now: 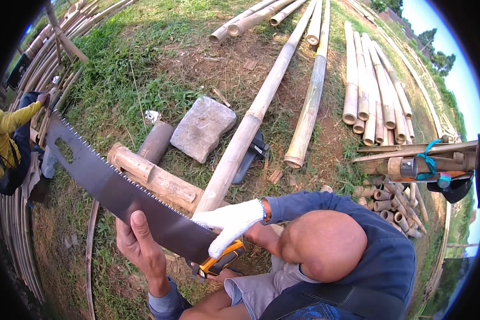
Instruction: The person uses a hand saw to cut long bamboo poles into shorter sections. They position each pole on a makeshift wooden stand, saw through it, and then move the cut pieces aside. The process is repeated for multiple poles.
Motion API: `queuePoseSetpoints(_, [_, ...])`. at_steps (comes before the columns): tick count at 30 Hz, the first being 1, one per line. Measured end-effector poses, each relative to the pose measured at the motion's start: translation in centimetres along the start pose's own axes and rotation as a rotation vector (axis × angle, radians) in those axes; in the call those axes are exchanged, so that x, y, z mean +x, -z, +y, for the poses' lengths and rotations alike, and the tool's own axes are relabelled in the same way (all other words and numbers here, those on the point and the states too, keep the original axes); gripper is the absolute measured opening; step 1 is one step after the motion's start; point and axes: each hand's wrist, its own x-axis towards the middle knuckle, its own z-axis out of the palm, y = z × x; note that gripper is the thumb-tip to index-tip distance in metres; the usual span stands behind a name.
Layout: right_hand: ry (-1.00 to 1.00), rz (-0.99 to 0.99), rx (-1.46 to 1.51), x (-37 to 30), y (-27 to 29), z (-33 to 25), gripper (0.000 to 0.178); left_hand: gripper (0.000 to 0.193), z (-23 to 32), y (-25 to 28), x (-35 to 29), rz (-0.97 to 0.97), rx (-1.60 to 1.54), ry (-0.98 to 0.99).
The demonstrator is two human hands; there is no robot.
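A large handsaw (117, 191) slants across the view, its toothed edge up and a slot near its far-left end. My left hand (143, 248) is bare and pinches the blade midway, thumb on the near face. My right hand (226, 221), in a white glove, grips the blade near the yellow-and-black handle (221, 260), thumb over the near side. Just behind the blade, a split-sided bamboo piece (160, 182) lies on the ground. A long bamboo pole (250, 117) reaches up to it, its near end beside my glove.
A rough stone block (204, 128) and a short grey cylinder (157, 140) lie ahead. A dark grey object (249, 159) is partly under the pole. Bamboo poles (378, 88) and cut pieces (394, 205) are piled right. A person in yellow (8, 136) is at far left.
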Motion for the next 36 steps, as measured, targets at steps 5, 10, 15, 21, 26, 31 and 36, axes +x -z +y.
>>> queuePoseSetpoints(5, [-0.159, 0.283, -0.102, -2.0, 2.2, -0.4, 0.063, 0.051, -6.6, -5.3, 4.9, -0.270, -0.426, 0.266])
queuePoseSetpoints(10, [0.008, 0.915, -0.049, -9.7, 8.5, -2.2, 0.082, 0.080, -13.8, -7.6, -3.4, -0.541, 0.689, -0.043])
queuePoseSetpoints(15, [0.169, 1.411, -0.124, -23.4, 14.8, -1.6, 0.074, 0.095, -14.9, -7.6, -7.8, -0.685, 0.828, -0.004])
queuePoseSetpoints(21, [0.163, 1.691, 0.312, -40.2, 17.4, 5.9, 0.053, 0.086, -13.2, 0.1, -4.8, -0.741, 0.656, 0.082])
queuePoseSetpoints(26, [0.094, 1.635, 0.736, -41.8, 16.5, 11.4, 0.042, 0.089, -10.5, 16.7, -7.3, -0.586, 0.989, 0.433])
queuePoseSetpoints(31, [0.048, 1.535, 0.886, -39.9, 17.7, 15.4, 0.025, 0.077, -14.0, 37.2, -17.8, -0.034, 1.831, 0.434])
queuePoseSetpoints(36, [0.232, 1.762, 0.791, -43.5, 16.9, 17.6, 0.037, 0.074, -12.6, 31.7, -14.3, 0.167, 1.425, 0.426])
